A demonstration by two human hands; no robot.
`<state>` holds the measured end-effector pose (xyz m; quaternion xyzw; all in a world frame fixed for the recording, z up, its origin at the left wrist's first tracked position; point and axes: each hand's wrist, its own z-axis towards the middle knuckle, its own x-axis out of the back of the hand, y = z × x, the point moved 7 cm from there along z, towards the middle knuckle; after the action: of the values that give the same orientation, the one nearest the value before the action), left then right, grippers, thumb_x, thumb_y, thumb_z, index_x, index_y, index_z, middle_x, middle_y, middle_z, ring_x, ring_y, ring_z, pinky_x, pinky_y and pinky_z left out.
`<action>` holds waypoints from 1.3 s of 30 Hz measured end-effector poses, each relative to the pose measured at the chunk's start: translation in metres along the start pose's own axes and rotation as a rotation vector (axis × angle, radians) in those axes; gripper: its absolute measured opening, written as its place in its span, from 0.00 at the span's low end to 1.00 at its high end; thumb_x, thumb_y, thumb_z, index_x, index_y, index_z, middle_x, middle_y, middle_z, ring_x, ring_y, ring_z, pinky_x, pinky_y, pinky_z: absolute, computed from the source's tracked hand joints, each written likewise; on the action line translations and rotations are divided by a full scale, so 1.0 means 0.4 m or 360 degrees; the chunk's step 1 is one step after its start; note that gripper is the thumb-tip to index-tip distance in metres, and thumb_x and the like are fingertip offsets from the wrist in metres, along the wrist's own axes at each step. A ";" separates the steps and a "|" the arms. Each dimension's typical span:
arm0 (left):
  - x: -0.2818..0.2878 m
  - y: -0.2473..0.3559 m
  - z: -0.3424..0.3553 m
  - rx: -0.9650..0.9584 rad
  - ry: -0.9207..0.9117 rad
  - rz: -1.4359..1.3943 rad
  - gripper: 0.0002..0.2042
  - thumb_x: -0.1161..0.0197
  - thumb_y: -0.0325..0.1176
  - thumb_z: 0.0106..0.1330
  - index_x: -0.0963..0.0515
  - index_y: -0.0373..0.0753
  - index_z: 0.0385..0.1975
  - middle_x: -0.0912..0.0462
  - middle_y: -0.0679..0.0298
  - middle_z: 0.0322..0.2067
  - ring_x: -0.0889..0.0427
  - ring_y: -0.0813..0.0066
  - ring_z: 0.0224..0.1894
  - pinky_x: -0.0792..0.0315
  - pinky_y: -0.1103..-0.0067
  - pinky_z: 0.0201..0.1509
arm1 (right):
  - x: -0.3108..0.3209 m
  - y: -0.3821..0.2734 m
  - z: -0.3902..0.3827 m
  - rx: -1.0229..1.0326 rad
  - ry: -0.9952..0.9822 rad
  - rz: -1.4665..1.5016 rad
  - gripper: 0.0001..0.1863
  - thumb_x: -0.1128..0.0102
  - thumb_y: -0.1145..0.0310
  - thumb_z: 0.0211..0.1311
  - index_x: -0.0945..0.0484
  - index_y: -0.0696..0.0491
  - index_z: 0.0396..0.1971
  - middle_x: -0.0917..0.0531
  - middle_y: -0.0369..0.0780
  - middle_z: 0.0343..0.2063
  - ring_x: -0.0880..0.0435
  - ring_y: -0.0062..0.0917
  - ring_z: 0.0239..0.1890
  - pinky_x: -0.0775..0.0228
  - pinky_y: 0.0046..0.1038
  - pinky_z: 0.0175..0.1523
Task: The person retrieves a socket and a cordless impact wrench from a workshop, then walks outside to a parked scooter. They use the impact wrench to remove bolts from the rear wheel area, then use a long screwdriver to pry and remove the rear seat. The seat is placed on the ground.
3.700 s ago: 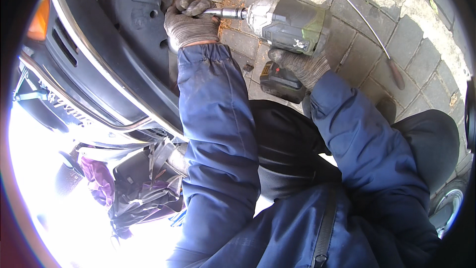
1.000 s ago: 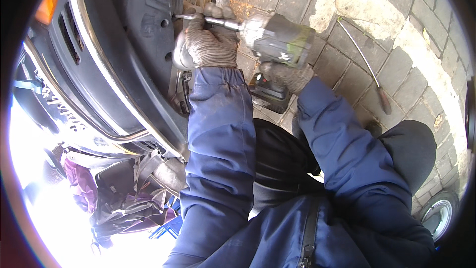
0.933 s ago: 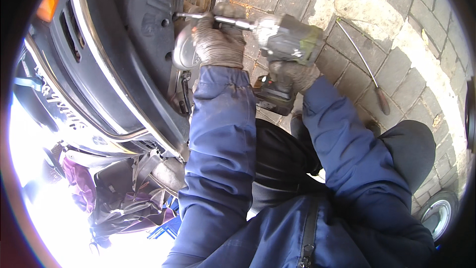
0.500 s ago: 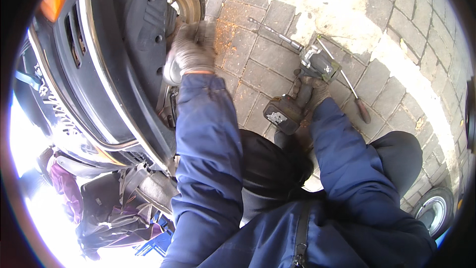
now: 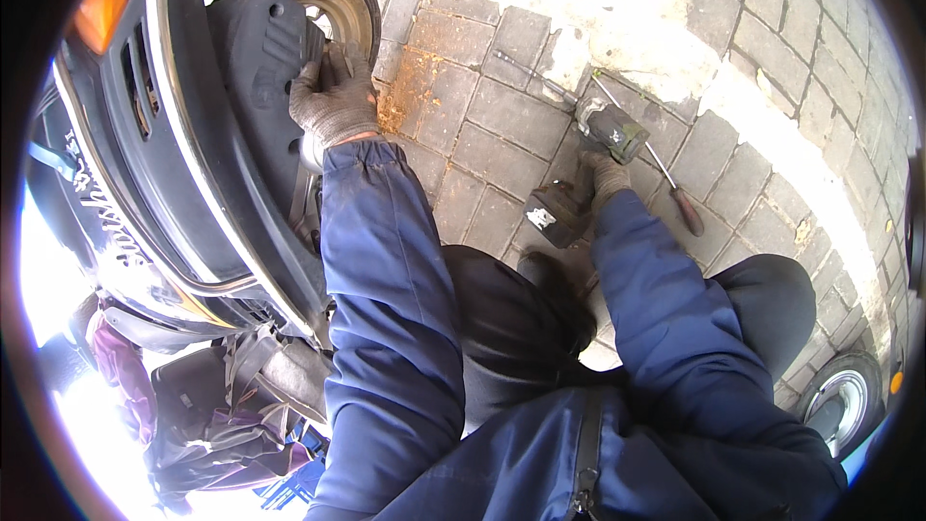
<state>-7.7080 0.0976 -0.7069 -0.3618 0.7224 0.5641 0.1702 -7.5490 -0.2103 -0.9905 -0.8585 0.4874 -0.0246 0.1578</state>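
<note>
Right-hand fingers point(image 5: 599, 168) wrap the cordless impact wrench point(image 5: 614, 131)

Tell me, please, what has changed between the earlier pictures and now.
The right hand has swung the power tool away from the vehicle, to the right, and still grips its handle. The left hand has let go of the tool's shaft and is now at the edge of the black cover. The screwdriver stays on the paving.
</note>
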 end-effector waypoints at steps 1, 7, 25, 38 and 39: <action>0.000 0.004 -0.004 0.0012 -0.0029 -0.0016 0.15 0.45 0.26 0.52 0.28 0.32 0.41 0.27 0.55 0.45 0.32 0.58 0.53 0.38 0.54 0.58 | 0.010 -0.006 0.002 0.0037 0.0096 -0.0264 0.20 0.41 0.62 0.49 0.25 0.55 0.42 0.21 0.45 0.38 0.23 0.37 0.39 0.31 0.34 0.45; -0.019 0.018 -0.057 0.0057 -0.0026 -0.0188 0.15 0.46 0.33 0.53 0.29 0.36 0.40 0.30 0.56 0.44 0.32 0.59 0.51 0.37 0.55 0.56 | -0.052 -0.118 -0.175 0.0396 0.0321 -0.1209 0.34 0.39 0.54 0.49 0.32 0.66 0.50 0.27 0.56 0.50 0.29 0.41 0.55 0.39 0.33 0.58; 0.131 0.160 -0.153 0.0114 0.0195 -0.0423 0.18 0.46 0.40 0.59 0.31 0.40 0.48 0.36 0.56 0.55 0.34 0.56 0.56 0.35 0.55 0.58 | -0.991 -0.724 -0.761 0.2491 -0.1052 -0.1115 0.16 0.42 0.53 0.54 0.22 0.49 0.35 0.20 0.44 0.27 0.21 0.26 0.27 0.26 0.33 0.30; 0.147 0.165 -0.152 0.0189 0.0075 -0.0318 0.15 0.34 0.32 0.54 0.26 0.45 0.41 0.24 0.63 0.43 0.28 0.59 0.50 0.36 0.53 0.55 | -1.052 -0.606 -0.660 0.1304 -0.2284 -0.0187 0.30 0.45 0.59 0.58 0.38 0.52 0.59 0.27 0.37 0.52 0.30 0.27 0.53 0.40 0.30 0.59; 0.138 0.175 -0.156 0.0159 -0.0011 -0.0252 0.15 0.33 0.32 0.53 0.26 0.45 0.41 0.24 0.63 0.43 0.28 0.59 0.49 0.36 0.53 0.55 | -1.054 -0.596 -0.650 0.1198 -0.2225 -0.0244 0.30 0.45 0.59 0.58 0.38 0.53 0.59 0.27 0.38 0.52 0.30 0.27 0.53 0.40 0.30 0.58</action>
<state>-7.7855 0.0280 -0.6758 -0.4070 0.7182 0.5134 0.2345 -7.6232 0.1948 -0.6264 -0.5952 0.1741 0.3458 0.7041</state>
